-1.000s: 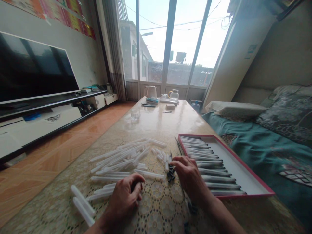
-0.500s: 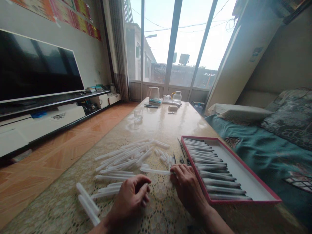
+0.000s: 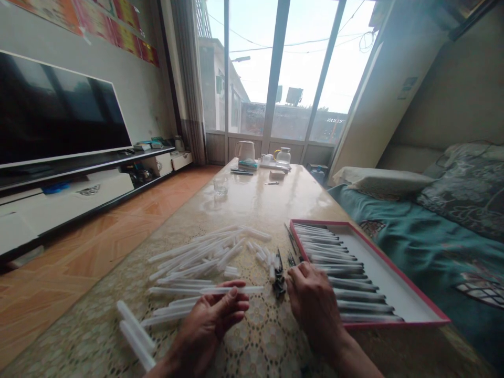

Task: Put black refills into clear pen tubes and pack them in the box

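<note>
My left hand (image 3: 214,315) pinches a slim, translucent white plastic tube (image 3: 252,289) between thumb and fingers, and the tube points right. My right hand (image 3: 313,294) is curled palm-down beside the box, its fingertips among dark slim parts (image 3: 292,258); whatever it grips is hidden. Just left of it lies a small heap of black pieces (image 3: 279,283). Short white caps (image 3: 262,253) are scattered behind that. A pile of long white tubes (image 3: 197,257) spreads beyond my left hand. In the red-rimmed box (image 3: 409,283), several tubes with dark ends (image 3: 346,270) lie in a row.
The patterned tablecloth (image 3: 260,336) covers a long table. Toward its far end stand a glass cup (image 3: 220,187), a kettle (image 3: 246,152), a glass jug (image 3: 283,156) and a small box (image 3: 276,174). A sofa (image 3: 394,226) runs along the right, a TV cabinet (image 3: 94,191) along the left.
A white tube that lay between my hands is now held in my left hand. My right hand has shifted right, off the tube's end, uncovering the black pieces.
</note>
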Tool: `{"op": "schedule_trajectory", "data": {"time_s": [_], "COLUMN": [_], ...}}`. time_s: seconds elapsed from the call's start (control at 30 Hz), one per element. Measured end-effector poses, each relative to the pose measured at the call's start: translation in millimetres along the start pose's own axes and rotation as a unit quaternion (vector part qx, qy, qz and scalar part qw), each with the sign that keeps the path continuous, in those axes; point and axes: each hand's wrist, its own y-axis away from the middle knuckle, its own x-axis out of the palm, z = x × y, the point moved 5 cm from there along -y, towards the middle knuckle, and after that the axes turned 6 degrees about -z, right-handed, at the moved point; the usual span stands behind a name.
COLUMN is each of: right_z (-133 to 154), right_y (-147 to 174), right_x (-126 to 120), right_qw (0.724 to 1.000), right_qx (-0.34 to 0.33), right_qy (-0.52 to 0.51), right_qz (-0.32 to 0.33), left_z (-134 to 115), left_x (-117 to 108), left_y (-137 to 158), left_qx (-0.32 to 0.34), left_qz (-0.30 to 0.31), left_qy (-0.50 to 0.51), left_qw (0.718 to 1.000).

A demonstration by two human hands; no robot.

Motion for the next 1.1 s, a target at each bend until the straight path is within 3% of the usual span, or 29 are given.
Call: {"op": "schedule_trajectory", "data": {"time_s": [0.13, 0.33, 0.53, 0.63, 0.7, 0.83, 0.93, 1.1], "right_z": [-14.4, -13.4, -18.3, -19.9, -17.0, -6.2, 4.5, 15.2], "right_y": [-1.9, -1.7, 0.2, 0.6, 0.8, 4.0, 7.5, 9.7], "right_x": [-2.4, 3.4, 5.7, 5.3, 6.2, 11.3, 10.2, 1.8], "right_qw": [0.992, 0.986, 0.984, 0.992, 0.999, 0.983, 0.968, 0.957], "right_qx": [0.018, 0.012, 0.052, 0.055, 0.039, 0.033, 0.012, -0.034], "right_qy": [0.125, 0.167, 0.168, 0.109, 0.014, -0.156, -0.213, -0.258], "right_qz": [-0.015, -0.014, 0.005, 0.005, 0.012, 0.089, 0.132, 0.129], "left_z": [-0.9, 2.6, 2.0, 0.9, 0.3, -1.3, -2.4, -3.3], "left_x": [-2.2, -5.9, -5.8, -7.2, -9.5, -13.3, -12.4, -11.0], "left_y": [0.1, -2.0, -3.8, -3.8, -4.3, -5.6, -6.0, -4.6], "left_qx": [0.007, 0.019, 0.026, 0.037, 0.045, 0.058, 0.064, 0.063], "left_qz": [-0.003, -0.034, -0.058, -0.066, -0.074, -0.086, -0.084, -0.093], "left_qy": [0.016, 0.02, 0.027, 0.035, 0.042, 0.053, 0.044, 0.034], "left_qw": [1.0, 0.999, 0.998, 0.997, 0.995, 0.993, 0.993, 0.993]}}
